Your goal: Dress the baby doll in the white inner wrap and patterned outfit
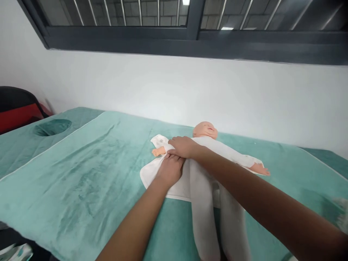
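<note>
The doll (206, 131) lies on its back near the far side of the bed (81, 170), head toward the wall (244, 94) and legs pointing back at you. It wears a white suit (202, 203), whose long legs run down to the near edge of the bed. One bare doll hand (157, 151) sticks out to the left, and the other (259, 168) reaches out to the right.

Your right hand (183, 146) lies across the doll's left-side arm, with its fingers (172, 144) bent down over the sleeve just short of that bare hand. You cannot tell whether they pinch the fabric or only rest on it. Your left hand (170, 168) is just below and touches the right one. It is spread flat, with its fingers open and palm down on the white cloth (149, 175) that spreads out beside the doll's body.

The bed is covered in teal towelling and has a round face hole (53, 127) at its far left end. A dark window frame (190, 36) runs above the wall. Something red and black (16, 108) stands beyond the left end of the bed.
</note>
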{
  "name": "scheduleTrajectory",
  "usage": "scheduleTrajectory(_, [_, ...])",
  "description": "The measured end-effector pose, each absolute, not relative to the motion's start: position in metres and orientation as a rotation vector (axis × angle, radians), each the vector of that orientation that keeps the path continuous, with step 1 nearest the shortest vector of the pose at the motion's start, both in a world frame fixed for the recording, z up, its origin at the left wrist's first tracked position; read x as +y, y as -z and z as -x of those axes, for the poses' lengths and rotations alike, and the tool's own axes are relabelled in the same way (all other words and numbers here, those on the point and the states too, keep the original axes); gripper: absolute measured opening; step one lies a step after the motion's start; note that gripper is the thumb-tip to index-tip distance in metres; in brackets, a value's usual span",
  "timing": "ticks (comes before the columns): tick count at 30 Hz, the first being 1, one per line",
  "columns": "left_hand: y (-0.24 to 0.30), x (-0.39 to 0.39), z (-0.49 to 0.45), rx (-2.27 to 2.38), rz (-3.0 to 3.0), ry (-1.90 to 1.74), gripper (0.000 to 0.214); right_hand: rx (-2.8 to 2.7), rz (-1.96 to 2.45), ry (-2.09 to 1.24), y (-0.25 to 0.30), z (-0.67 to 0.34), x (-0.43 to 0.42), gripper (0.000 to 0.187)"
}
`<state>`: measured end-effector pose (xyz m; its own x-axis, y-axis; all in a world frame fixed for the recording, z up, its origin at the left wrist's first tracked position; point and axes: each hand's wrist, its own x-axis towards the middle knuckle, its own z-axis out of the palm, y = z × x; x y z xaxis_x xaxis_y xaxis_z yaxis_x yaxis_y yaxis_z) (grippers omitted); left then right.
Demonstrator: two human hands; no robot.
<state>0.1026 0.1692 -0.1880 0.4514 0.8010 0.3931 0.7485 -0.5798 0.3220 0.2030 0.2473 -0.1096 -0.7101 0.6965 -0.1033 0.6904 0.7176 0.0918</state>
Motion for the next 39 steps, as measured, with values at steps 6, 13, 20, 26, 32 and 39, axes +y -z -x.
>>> scheduleTrajectory(6, [0.181, 0.176, -0.086, 1.86, -2.253, -0.933, 0.036, 2.943, -1.565, -0.014, 0.094, -0.223, 0.237, 0.043])
scheduleTrajectory(13, [0.177, 0.195, -0.045, 1.713, -1.396, -1.295, 0.014, 3.005, -1.416, 0.26, 0.089, -0.234, 0.221, 0.047])
scheduleTrajectory(20, [0.176, 0.196, -0.033, 1.506, -1.113, -1.453, 0.021, 2.809, -1.537, 0.0, 0.096, -0.229, 0.224, 0.047])
scheduleTrajectory(26, [0.167, 0.181, -0.051, 1.31, -1.218, -1.468, 0.019, 2.75, -1.612, -0.229, 0.117, -0.215, 0.227, 0.037])
scheduleTrajectory(32, [0.157, 0.172, -0.065, 0.822, -1.447, -1.19, 0.015, 2.849, -1.625, -0.238, 0.111, -0.213, 0.22, 0.026])
scheduleTrajectory(39, [0.17, 0.175, -0.065, 1.386, -1.345, -1.456, 0.028, 2.1, -2.911, 0.054, 0.1, -0.34, 0.187, 0.046])
